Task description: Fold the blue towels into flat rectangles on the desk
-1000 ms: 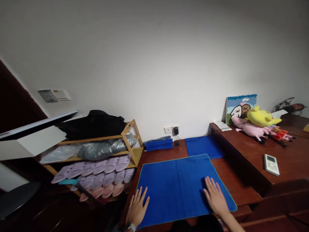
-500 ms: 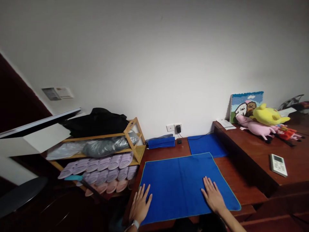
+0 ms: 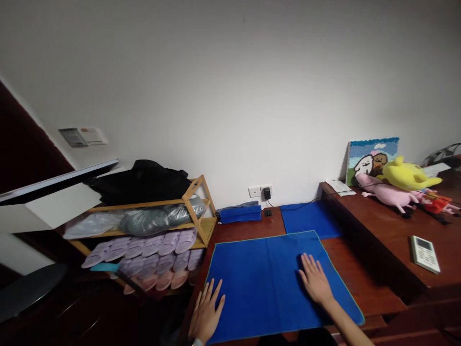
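Note:
A blue cloth with a green hem (image 3: 262,274) lies spread flat on a dark wooden surface (image 3: 245,229) in front of me. My left hand (image 3: 206,315) lies flat at the cloth's near left edge, fingers stretched out. My right hand (image 3: 315,281) rests palm down on the right part of the cloth, fingers spread and pointing away from me. Neither hand holds anything.
A second blue cloth (image 3: 308,218) lies behind the first, and a folded blue one (image 3: 240,214) by the wall socket (image 3: 264,193). A wooden rack (image 3: 194,206) of slippers and bags stands left. A raised wooden platform (image 3: 389,235) at right carries plush toys (image 3: 399,185) and a white remote (image 3: 425,247).
My right hand has slid forward and a little left over the cloth. The left hand stays at the near left edge. The view has shifted slightly.

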